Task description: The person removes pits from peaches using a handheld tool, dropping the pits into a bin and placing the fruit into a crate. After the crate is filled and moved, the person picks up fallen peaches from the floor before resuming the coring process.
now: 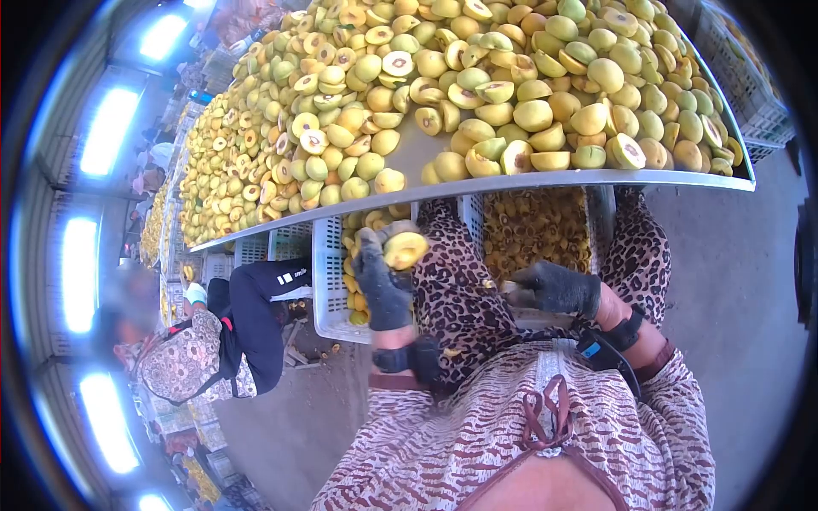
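My left hand [383, 277], in a dark glove, grips a yellow peach half [406, 250] with its cut side showing. It is just below the table's front edge, over a white crate [331, 317] that holds more yellow fruit pieces. My right hand [558, 288], also gloved, is closed above my lap, near the front of a crate full of brownish pits and scraps [537, 230]. A small pale tip shows at its fingers; what it belongs to is hidden. Above both hands, many halved peaches [532, 115] are heaped on a metal-edged table [477, 185].
A co-worker [200, 349] with a white glove sits at the left, by the same table. Stacked plastic crates [750, 94] stand at the far right. Concrete floor [294, 426] surrounds me, with small scraps near the white crate.
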The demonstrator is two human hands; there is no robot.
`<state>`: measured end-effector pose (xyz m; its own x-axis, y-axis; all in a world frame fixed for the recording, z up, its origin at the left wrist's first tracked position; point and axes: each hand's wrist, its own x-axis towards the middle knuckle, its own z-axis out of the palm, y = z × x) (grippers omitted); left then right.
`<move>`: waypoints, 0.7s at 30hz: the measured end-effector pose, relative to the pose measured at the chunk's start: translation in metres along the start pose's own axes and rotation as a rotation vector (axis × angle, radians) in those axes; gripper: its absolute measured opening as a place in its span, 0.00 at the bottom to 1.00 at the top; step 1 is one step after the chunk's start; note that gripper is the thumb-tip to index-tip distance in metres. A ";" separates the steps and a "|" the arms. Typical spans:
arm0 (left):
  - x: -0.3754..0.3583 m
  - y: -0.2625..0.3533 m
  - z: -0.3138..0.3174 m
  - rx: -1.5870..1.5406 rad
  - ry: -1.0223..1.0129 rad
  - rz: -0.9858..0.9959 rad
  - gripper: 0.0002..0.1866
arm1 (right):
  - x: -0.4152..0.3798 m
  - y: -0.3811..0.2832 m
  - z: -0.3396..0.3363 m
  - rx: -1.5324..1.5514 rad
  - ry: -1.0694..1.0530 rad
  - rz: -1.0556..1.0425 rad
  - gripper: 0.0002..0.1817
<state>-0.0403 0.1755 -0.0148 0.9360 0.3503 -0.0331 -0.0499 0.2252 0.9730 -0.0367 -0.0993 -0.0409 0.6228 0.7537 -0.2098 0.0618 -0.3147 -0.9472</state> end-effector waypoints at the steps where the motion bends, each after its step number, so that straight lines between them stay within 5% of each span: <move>1: 0.026 -0.013 -0.035 0.325 0.088 0.176 0.21 | -0.001 0.015 0.004 -0.173 0.125 -0.012 0.16; 2: 0.050 -0.020 -0.059 0.652 0.178 0.349 0.21 | -0.002 0.021 0.006 -0.171 0.130 -0.014 0.16; 3: 0.066 -0.012 -0.061 0.657 0.171 0.350 0.21 | -0.002 0.026 0.009 -0.197 0.231 0.005 0.16; 5: 0.098 0.000 -0.051 1.430 0.184 0.664 0.19 | -0.002 0.023 0.016 -0.219 0.333 0.027 0.15; 8: 0.134 -0.001 -0.011 1.567 0.145 0.669 0.19 | -0.003 0.010 0.018 -0.344 0.437 -0.064 0.16; 10: 0.157 -0.009 0.007 1.878 -0.094 0.159 0.20 | -0.007 0.012 0.021 -0.474 0.470 -0.072 0.15; 14: 0.174 -0.017 0.015 1.903 -0.220 0.184 0.17 | -0.008 0.015 0.022 -0.274 0.562 -0.092 0.13; 16: 0.171 -0.009 0.012 0.792 -0.247 -0.146 0.12 | -0.010 -0.011 0.013 -0.003 0.574 -0.148 0.12; 17: 0.158 -0.002 0.015 0.574 -0.257 -0.159 0.12 | -0.010 -0.020 0.008 0.268 0.575 -0.199 0.11; 21: 0.070 0.019 0.057 -0.019 -0.454 0.037 0.21 | 0.000 -0.019 0.006 0.276 0.540 -0.156 0.12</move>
<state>0.0439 0.1526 0.0140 0.9913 -0.0744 0.1087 -0.0882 0.2378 0.9673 -0.0429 -0.0900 -0.0248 0.9333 0.3585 0.0200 0.0250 -0.0093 -0.9996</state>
